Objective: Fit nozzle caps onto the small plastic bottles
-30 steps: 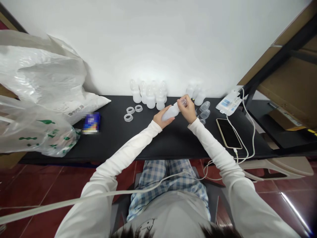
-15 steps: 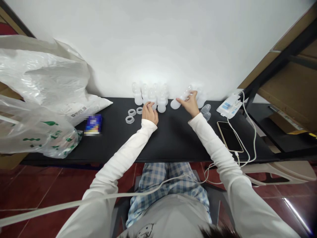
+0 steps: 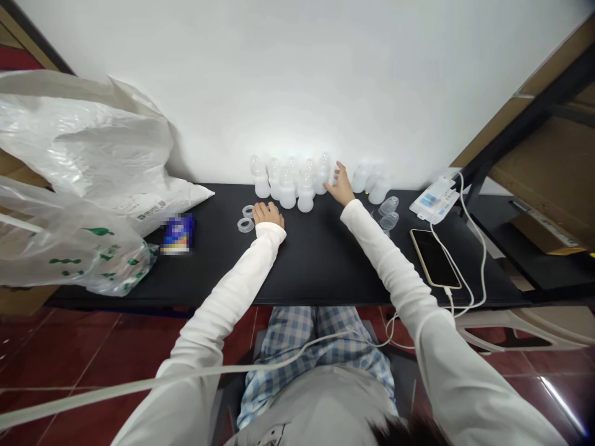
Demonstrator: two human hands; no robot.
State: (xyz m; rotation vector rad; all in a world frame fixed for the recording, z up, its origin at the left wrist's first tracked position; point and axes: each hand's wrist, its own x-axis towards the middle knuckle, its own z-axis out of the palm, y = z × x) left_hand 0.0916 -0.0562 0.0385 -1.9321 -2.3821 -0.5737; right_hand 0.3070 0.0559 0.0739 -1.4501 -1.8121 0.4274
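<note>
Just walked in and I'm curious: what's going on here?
At a black table, someone's open right hand is beside a dome-topped bottle; contact is unclear. Their left hand is at some clear rings; whether it grips one is hidden. More bottles stand to the right, behind loose clear domes.

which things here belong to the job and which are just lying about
Likely in use:
clear-topped bottles, near the right hand
rings, by the left hand
further bottles and clear domes, right

Apparently just lying about:
phone and white cable
blue packet
plastic bags
</note>
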